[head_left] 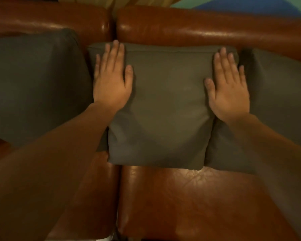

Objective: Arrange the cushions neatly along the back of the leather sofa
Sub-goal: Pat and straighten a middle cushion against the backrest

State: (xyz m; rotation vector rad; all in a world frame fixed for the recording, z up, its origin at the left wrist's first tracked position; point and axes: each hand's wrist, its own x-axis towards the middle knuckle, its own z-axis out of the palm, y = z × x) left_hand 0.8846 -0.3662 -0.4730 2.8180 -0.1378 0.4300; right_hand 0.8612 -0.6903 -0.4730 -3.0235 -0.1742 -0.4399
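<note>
A grey-brown square cushion [165,108] leans against the backrest of the brown leather sofa [189,32], in the middle. My left hand [111,80] lies flat on its left side, fingers spread and pointing up. My right hand [228,87] lies flat on its right side in the same way. Neither hand grips anything. A second grey cushion [35,84] stands to the left against the backrest, and a third grey cushion [276,94] stands to the right, touching the middle one.
The glossy leather seat [189,202] stretches below the cushions, with a seam [118,197] between two seat pads. Behind the backrest are yellow fabric [137,2] and a blue shape [247,9] against a green wall.
</note>
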